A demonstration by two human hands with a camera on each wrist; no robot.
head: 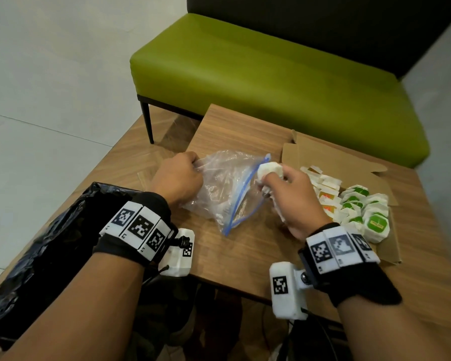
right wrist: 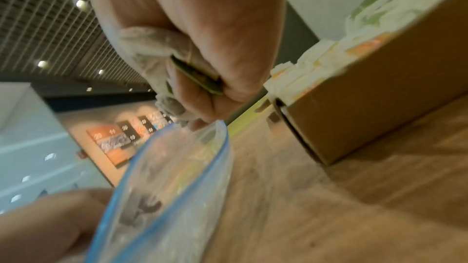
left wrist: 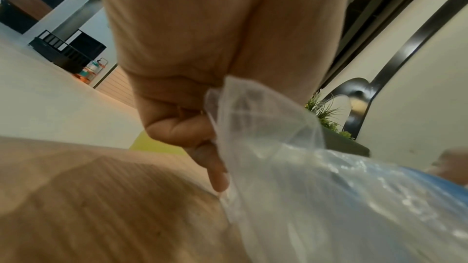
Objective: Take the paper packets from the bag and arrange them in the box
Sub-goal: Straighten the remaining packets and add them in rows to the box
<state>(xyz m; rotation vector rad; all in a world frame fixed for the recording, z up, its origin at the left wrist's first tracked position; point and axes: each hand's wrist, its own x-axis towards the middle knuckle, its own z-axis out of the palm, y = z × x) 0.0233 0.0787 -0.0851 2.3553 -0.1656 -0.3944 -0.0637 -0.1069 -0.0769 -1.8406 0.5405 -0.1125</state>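
A clear zip bag (head: 227, 188) with a blue seal strip lies on the wooden table (head: 235, 131), its mouth turned to the right. My left hand (head: 179, 175) grips the bag's closed end (left wrist: 243, 111) in a fist. My right hand (head: 284, 186), just outside the bag's mouth (right wrist: 177, 167), holds a bunch of white paper packets (head: 270, 171), one with a green label (right wrist: 195, 76). The open cardboard box (head: 385, 246) stands to the right, with rows of white packets bearing orange and green labels (head: 354, 204) in it.
A crumpled black plastic bag (head: 50, 246) lies at the table's left corner. A green bench (head: 258, 74) stands behind the table. The box's flaps (head: 323, 155) stick up at the back.
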